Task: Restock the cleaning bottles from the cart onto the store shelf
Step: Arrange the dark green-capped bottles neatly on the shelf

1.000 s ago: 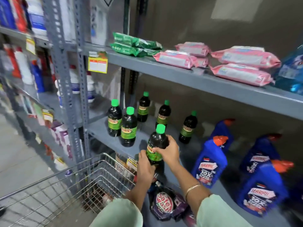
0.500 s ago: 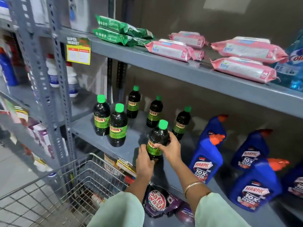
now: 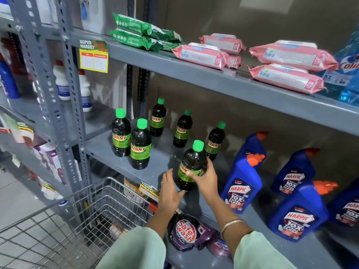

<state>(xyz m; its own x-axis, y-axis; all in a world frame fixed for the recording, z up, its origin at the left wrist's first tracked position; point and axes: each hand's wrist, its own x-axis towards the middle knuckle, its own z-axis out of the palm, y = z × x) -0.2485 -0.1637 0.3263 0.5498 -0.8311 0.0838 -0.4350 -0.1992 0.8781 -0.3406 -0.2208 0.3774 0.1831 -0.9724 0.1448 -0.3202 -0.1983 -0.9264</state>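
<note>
A dark bottle with a green cap and green Sunny label (image 3: pixel 192 164) stands at the front of the grey middle shelf (image 3: pixel 159 158). My right hand (image 3: pixel 206 179) grips its lower body from the right. To the bottle's left, my left hand (image 3: pixel 171 189) hangs with fingers spread, just off the glass. Several more Sunny bottles (image 3: pixel 140 144) stand upright further back and to the left on the same shelf. The wire cart (image 3: pixel 64 220) sits at the lower left, and its contents are mostly hidden.
Blue Harpic bottles (image 3: pixel 240 183) with orange caps crowd the right side of the shelf. Above, the upper shelf (image 3: pixel 204 78) carries green and pink wipe packs. Purple Safewash pouches (image 3: pixel 186 232) lie on the shelf below. A perforated steel upright (image 3: pixel 73 105) stands beside the cart.
The bottle has gone further onto the shelf and now stands there. My left hand has let go of it and opened. My view has shifted right and closer.
</note>
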